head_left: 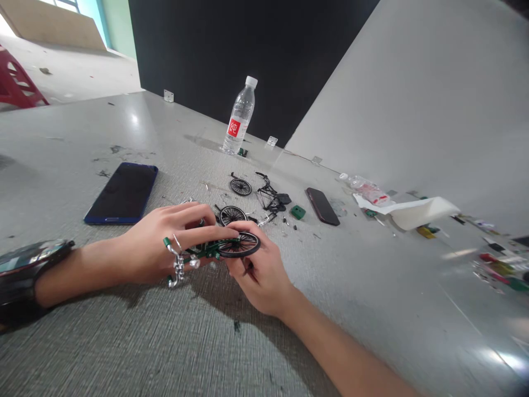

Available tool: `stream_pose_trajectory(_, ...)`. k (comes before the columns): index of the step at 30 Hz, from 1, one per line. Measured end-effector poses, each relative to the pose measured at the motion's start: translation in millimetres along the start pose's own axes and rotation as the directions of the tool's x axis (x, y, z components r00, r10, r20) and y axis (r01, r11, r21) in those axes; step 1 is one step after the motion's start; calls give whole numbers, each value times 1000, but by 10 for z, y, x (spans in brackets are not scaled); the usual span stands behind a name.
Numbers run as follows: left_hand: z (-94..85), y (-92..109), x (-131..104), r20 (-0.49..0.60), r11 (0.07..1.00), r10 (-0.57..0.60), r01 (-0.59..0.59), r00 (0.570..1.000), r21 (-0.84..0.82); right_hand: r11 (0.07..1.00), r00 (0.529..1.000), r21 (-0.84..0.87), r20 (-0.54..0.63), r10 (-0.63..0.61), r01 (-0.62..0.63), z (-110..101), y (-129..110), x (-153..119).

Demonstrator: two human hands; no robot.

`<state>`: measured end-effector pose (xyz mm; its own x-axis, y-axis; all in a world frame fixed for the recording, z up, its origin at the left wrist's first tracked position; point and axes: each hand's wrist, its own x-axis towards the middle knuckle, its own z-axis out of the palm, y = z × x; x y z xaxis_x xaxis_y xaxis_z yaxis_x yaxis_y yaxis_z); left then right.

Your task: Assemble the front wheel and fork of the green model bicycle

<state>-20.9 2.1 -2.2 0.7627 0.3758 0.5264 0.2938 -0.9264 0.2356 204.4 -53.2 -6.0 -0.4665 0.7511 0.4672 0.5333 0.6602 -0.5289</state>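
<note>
My left hand (171,237) is closed around the green frame of a miniature bicycle (206,250), its index finger stretched along the frame towards the wheel. Silver handlebars with green grips stick out below that hand. My right hand (262,270) pinches a black spoked wheel (243,244) at the bicycle's other end, thumb below and fingers over the rim. The wheel lies against the frame; whether it is fastened there I cannot tell. Just beyond the hands rest a loose spoked wheel (232,215), another wheel (241,186) and a black miniature bicycle frame (268,196).
A tablet (123,194) lies at left, a phone (322,206) at right. Near the phone is a small green block (297,212). A water bottle (239,118) stands by the black panel (239,49). Another bottle (367,190) lies beside white paper (421,212).
</note>
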Motion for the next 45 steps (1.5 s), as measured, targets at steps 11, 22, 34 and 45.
stream_pose_trajectory(11,-16,16,6,6,1000,1,-1,1000,18,997,998,53,46,50,-52,0,-4,0)
stream_pose_trajectory(22,-11,33,-5,-8,1000,-7,7,1000,-17,995,999,88,41,35,-39,0,-6,24)
stream_pose_trajectory(34,-40,51,16,-3,1000,3,-3,1000,2,996,1000,92,-18,23,-21,10,15,4)
stream_pose_trajectory(45,-53,36,-1,-14,1000,17,-17,1000,8,995,998,82,35,-58,55,-52,12,16)
